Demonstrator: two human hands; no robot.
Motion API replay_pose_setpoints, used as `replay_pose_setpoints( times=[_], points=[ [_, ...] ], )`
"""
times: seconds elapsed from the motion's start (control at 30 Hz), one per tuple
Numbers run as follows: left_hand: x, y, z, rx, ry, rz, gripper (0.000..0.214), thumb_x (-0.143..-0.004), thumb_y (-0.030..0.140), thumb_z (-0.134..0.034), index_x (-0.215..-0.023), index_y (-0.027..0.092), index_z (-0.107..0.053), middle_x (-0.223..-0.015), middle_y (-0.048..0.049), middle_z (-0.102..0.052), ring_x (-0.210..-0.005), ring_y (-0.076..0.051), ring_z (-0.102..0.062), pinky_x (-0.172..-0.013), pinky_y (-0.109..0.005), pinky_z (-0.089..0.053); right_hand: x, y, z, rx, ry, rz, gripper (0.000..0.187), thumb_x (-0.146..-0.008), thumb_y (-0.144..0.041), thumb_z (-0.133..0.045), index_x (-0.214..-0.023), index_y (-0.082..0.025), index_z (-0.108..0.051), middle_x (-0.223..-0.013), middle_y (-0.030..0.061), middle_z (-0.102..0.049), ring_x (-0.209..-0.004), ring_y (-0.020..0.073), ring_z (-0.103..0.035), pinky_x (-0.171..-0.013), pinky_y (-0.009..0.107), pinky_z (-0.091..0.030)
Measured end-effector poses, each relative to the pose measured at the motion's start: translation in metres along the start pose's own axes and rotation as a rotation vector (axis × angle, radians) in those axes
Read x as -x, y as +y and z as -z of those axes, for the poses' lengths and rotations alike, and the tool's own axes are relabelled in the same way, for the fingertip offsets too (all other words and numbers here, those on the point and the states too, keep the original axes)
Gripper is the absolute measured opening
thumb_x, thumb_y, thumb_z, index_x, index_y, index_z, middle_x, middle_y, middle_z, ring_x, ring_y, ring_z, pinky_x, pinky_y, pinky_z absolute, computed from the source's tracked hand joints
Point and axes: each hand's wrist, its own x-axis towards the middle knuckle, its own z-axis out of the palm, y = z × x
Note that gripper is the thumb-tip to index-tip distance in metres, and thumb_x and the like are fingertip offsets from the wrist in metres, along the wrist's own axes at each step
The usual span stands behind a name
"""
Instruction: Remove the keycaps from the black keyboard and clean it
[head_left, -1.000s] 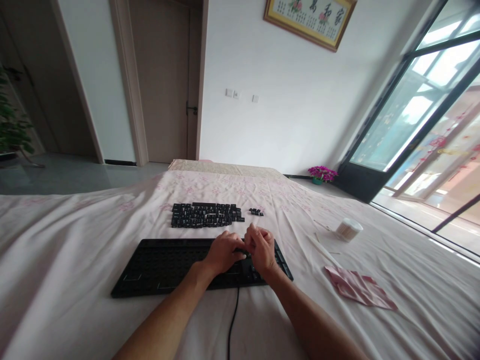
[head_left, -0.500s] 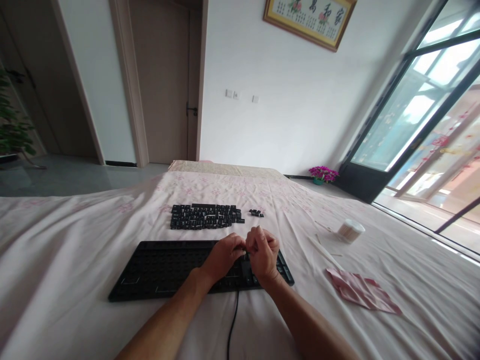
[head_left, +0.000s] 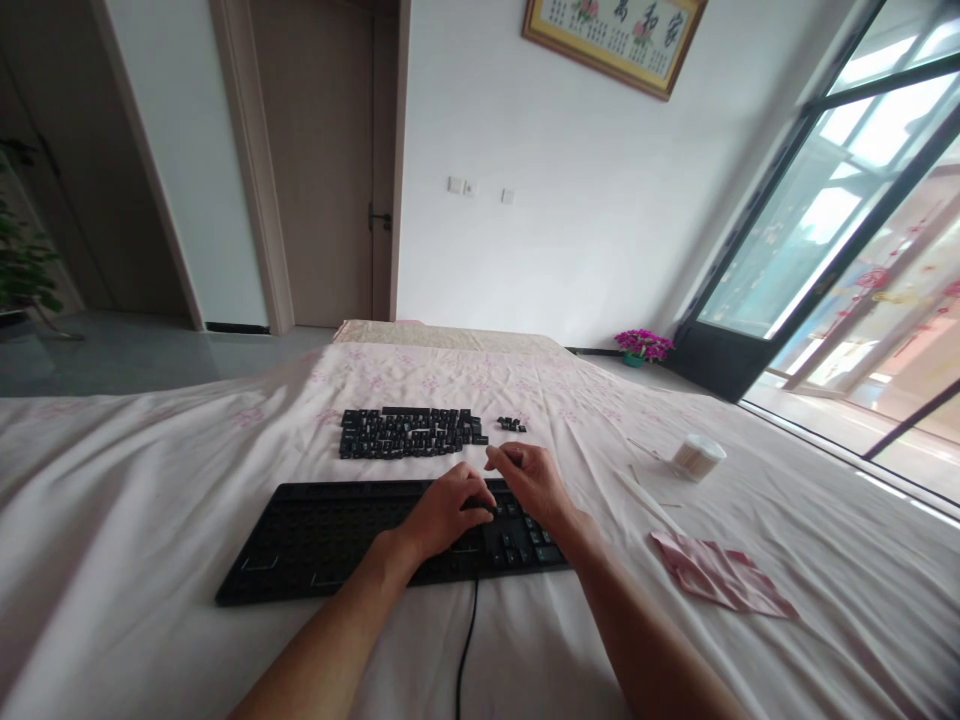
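A black keyboard (head_left: 322, 535) lies across the bed in front of me; much of its left part is stripped of keycaps, while keys remain on its right part. My left hand (head_left: 450, 510) rests over the keyboard right of its middle, thumb and forefinger curled together around a small dark thing too unclear to name. Just above the keyboard's upper edge, my right hand (head_left: 531, 482) is pinched, its fingertips pointing left; whatever they hold is too small to make out. Loose black keycaps (head_left: 409, 435) lie in rows beyond the keyboard, with a smaller cluster of keycaps (head_left: 511, 425) to their right.
A pale floral sheet (head_left: 135, 500) with folds covers the bed. At right stand a round tub of cotton swabs (head_left: 699, 458) and a pink cloth (head_left: 724, 575), with a few loose swabs nearby. The keyboard's cable (head_left: 466, 640) runs toward me.
My right hand has drawn up and away from the keyboard's key area, turning so its fingers point left and uncovering the right-hand keys. My left hand has shifted slightly and stays low on the keyboard.
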Motion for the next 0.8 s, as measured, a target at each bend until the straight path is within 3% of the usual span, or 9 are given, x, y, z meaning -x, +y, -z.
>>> replay_pose_setpoints(
  times=[0.17, 0.37, 0.53, 0.63, 0.8],
  points=[
    [0.002, 0.001, 0.001, -0.015, -0.013, -0.024, 0.013, -0.071, 0.016, -0.068, -0.083, 0.020, -0.065, -0.098, -0.0007, -0.058, -0.095, -0.015, -0.055, -0.084, -0.026, -0.043, -0.004, 0.018, 0.007, 0.326, -0.157, -0.075, 0.036, -0.078, -0.036, -0.057, -0.047, -0.016, -0.056, -0.044, -0.0035, -0.044, -0.047, 0.0085, -0.034, -0.047, 0.024, -0.021],
    [0.000, 0.000, -0.002, 0.147, 0.074, 0.124, 0.012, -0.072, 0.017, -0.065, -0.083, 0.019, -0.059, -0.078, 0.0023, -0.064, -0.077, -0.015, -0.061, -0.071, -0.026, -0.046, -0.002, 0.022, 0.008, 0.210, -0.320, -0.128, 0.016, -0.072, -0.027, -0.060, -0.065, -0.018, -0.070, -0.053, -0.0026, -0.058, -0.054, 0.0101, -0.050, -0.047, 0.021, -0.028],
    [-0.002, -0.004, -0.003, 0.313, 0.197, 0.174, 0.024, -0.070, 0.019, -0.067, -0.091, 0.019, -0.055, -0.088, -0.0003, -0.066, -0.081, -0.015, -0.064, -0.074, -0.026, -0.049, 0.001, 0.019, 0.001, 0.098, -0.353, -0.195, 0.022, -0.069, -0.026, -0.063, -0.088, -0.022, -0.074, -0.062, -0.0028, -0.065, -0.051, 0.0104, -0.052, -0.047, 0.020, -0.032],
    [-0.002, -0.006, -0.002, 0.362, 0.237, 0.204, 0.031, -0.069, 0.023, -0.069, -0.095, 0.019, -0.053, -0.093, -0.0020, -0.064, -0.079, -0.015, -0.065, -0.071, -0.026, -0.050, 0.002, 0.014, -0.002, 0.168, -0.306, -0.182, 0.020, -0.069, -0.024, -0.064, -0.086, -0.023, -0.074, -0.063, -0.0022, -0.067, -0.052, 0.0120, -0.056, -0.050, 0.021, -0.034],
    [-0.003, -0.010, -0.002, 0.423, 0.273, 0.216, 0.036, -0.069, 0.018, -0.065, -0.101, 0.020, -0.050, -0.097, -0.0024, -0.060, -0.078, -0.014, -0.066, -0.071, -0.026, -0.051, 0.004, 0.003, -0.005, 0.342, -0.245, -0.097, 0.017, -0.073, -0.024, -0.061, -0.083, -0.025, -0.075, -0.078, 0.0001, -0.073, -0.075, 0.0177, -0.065, -0.063, 0.024, -0.039]
  ],
)
